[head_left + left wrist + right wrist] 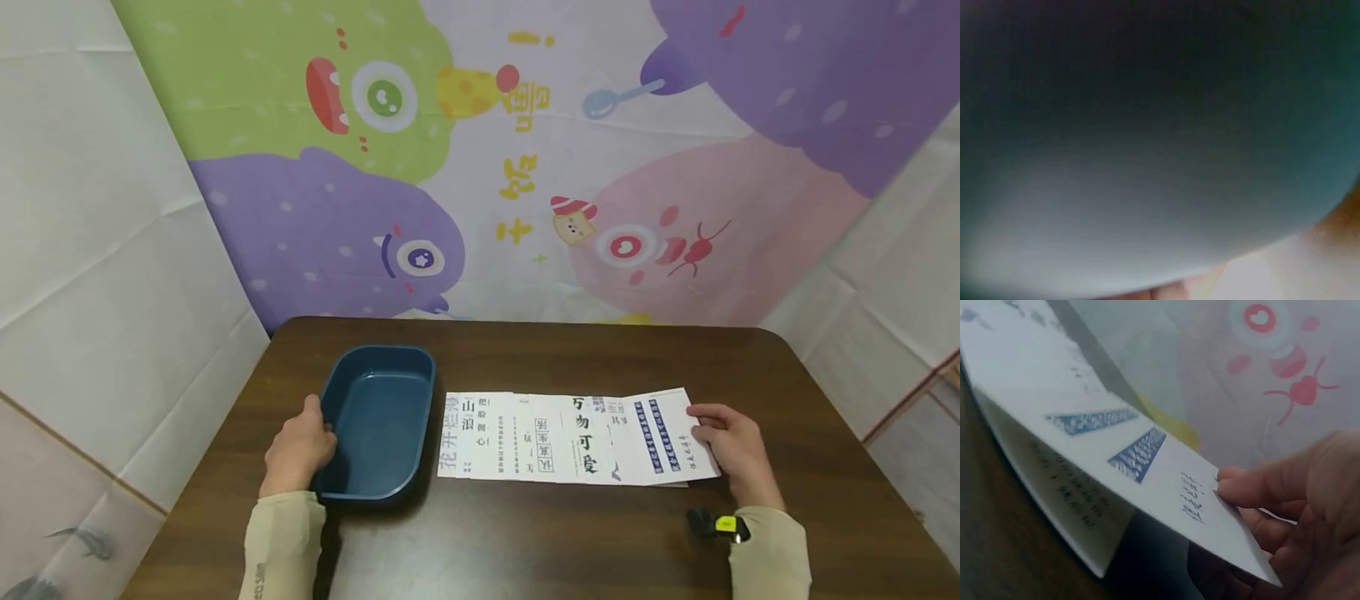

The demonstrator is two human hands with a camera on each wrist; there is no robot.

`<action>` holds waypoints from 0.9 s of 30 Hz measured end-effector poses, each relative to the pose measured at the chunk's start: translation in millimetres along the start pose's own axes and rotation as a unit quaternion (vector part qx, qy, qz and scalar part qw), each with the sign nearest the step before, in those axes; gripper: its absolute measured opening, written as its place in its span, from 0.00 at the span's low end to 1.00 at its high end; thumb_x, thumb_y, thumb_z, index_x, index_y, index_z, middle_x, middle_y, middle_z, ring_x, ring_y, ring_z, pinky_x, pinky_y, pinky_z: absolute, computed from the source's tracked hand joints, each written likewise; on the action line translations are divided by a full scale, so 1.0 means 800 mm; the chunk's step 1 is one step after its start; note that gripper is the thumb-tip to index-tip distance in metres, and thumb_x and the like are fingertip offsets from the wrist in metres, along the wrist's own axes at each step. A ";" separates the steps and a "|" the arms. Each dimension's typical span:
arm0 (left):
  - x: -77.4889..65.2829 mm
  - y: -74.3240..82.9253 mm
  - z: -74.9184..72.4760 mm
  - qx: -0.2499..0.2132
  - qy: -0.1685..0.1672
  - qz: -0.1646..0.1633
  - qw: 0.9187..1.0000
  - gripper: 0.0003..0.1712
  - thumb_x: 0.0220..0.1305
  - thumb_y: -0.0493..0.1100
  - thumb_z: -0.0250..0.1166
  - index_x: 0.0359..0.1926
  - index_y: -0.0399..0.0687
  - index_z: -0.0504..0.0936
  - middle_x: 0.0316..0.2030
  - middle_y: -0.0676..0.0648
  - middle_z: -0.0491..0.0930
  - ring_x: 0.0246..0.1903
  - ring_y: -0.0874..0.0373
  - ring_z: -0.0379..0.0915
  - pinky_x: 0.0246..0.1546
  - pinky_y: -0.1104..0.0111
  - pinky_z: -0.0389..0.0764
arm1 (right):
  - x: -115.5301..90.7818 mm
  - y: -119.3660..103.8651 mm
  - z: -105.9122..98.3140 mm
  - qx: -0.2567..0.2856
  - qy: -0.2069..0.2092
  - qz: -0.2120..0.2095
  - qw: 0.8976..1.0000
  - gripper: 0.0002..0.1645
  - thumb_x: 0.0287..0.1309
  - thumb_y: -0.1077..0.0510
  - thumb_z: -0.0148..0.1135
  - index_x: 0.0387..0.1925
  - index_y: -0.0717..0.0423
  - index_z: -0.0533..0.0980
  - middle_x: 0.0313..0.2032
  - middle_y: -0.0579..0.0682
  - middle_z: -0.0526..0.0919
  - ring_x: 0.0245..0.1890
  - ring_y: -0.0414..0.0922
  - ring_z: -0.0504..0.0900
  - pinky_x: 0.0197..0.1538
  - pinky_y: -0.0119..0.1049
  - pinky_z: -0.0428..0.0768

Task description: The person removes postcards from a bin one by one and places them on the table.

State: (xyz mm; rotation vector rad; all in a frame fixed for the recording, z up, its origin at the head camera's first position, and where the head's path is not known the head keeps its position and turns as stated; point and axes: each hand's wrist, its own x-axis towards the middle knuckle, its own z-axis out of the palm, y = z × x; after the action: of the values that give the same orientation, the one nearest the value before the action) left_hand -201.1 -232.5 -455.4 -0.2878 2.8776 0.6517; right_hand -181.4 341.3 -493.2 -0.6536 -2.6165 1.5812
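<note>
A deep blue rectangular tray (pixel 384 425) with rounded corners stands on the left side of the table. My left hand (pixel 298 443) grips its left rim, thumb over the edge; the tray's blurred blue wall (pixel 1166 144) fills most of the left wrist view. Right of the tray lies a row of overlapping white cards (pixel 517 442) printed with Chinese characters. My right hand (pixel 731 446) pinches the right edge of the end card (pixel 1166 469), which bears two blue printed bands. That card is raised at a tilt, and another printed card (pixel 1072 494) shows beneath it.
The dark brown wooden table (pixel 525 533) ends at a cartoon-printed backdrop (pixel 510 275). Pale sheets (pixel 120 208) hang at the sides. A small black device with a yellow label (pixel 718 525) sits at my right wrist.
</note>
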 end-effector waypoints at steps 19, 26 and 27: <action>-0.001 0.002 0.000 0.003 -0.001 -0.004 1.000 0.24 0.68 0.39 0.49 0.61 0.34 0.56 0.50 0.18 0.74 0.42 0.26 0.74 0.38 0.37 0.74 | 0.001 0.006 0.008 -0.152 0.054 -0.056 0.985 0.17 0.61 0.66 0.54 0.51 0.64 0.76 0.50 0.70 0.77 0.47 0.63 0.72 0.51 0.62 0.69; -0.001 0.001 -0.001 0.004 0.002 0.000 1.000 0.23 0.67 0.39 0.49 0.59 0.33 0.57 0.49 0.19 0.75 0.39 0.28 0.76 0.36 0.38 0.74 | -0.005 -0.003 0.007 -0.189 0.033 -0.063 0.979 0.18 0.61 0.63 0.56 0.53 0.65 0.74 0.49 0.70 0.76 0.45 0.64 0.72 0.48 0.61 0.72; -0.001 0.001 -0.001 0.004 0.001 0.000 1.000 0.22 0.67 0.39 0.49 0.59 0.33 0.57 0.49 0.19 0.75 0.39 0.28 0.75 0.36 0.38 0.74 | -0.006 -0.004 0.006 -0.194 0.028 -0.063 0.979 0.19 0.61 0.63 0.57 0.53 0.66 0.74 0.48 0.70 0.76 0.45 0.63 0.72 0.47 0.60 0.73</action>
State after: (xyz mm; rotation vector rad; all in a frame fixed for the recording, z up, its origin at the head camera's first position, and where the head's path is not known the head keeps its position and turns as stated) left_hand -200.6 -231.8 -454.0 -0.2872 2.8815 0.6407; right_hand -179.5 333.9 -491.7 -0.5181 -2.8821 1.0105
